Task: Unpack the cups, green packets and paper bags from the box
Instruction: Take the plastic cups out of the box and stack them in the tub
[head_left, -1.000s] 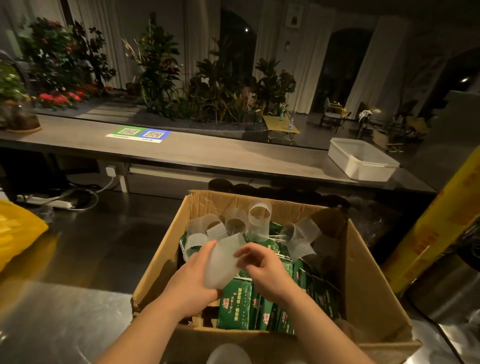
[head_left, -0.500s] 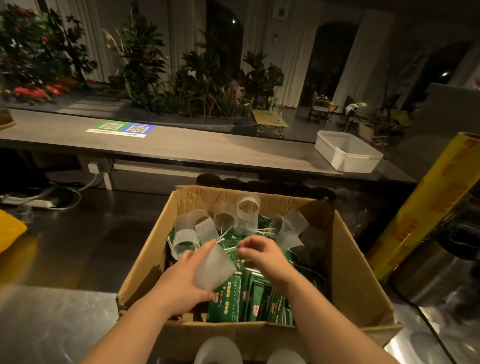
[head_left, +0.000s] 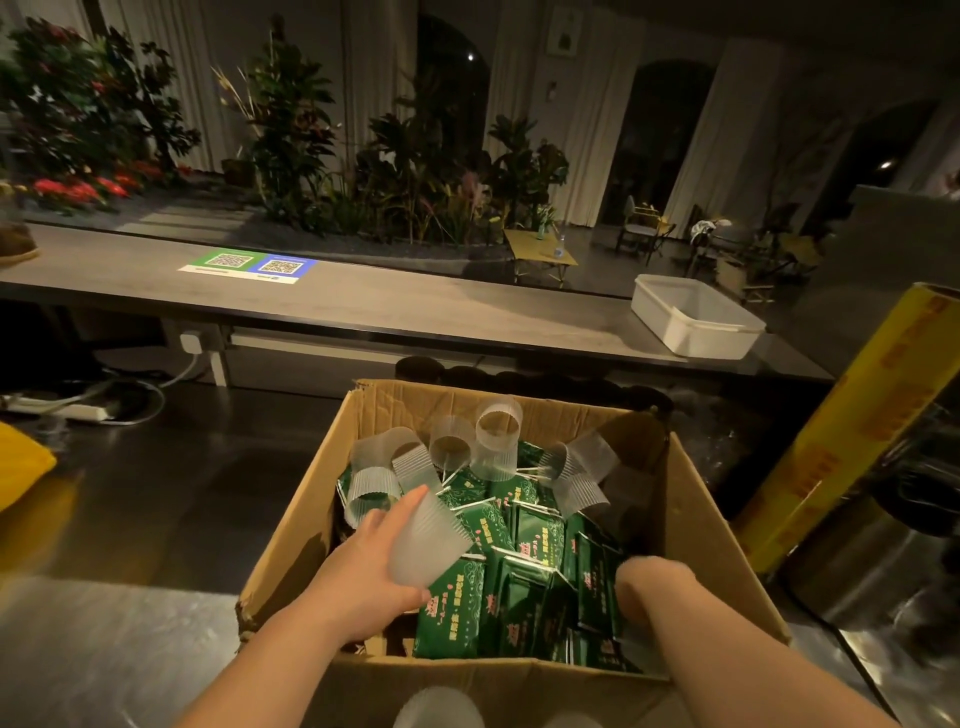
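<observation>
Left hand (head_left: 363, 587) holds one ribbed plastic cup (head_left: 426, 545) over the cardboard box (head_left: 691, 519).
Head view: about six loose cups (head_left: 498, 436) lie on the green packets (head_left: 519, 587), which are too many to count and whose print is illegible. The right hand (head_left: 649, 587) reaches among the packets, apart from the left, its grasp hidden. The counter sign (head_left: 249, 265) shows two QR codes.

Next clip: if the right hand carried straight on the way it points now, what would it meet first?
The green packets in the box: the right hand dips down and left into them. Its fingers are hidden, so it may be touching them.
</observation>
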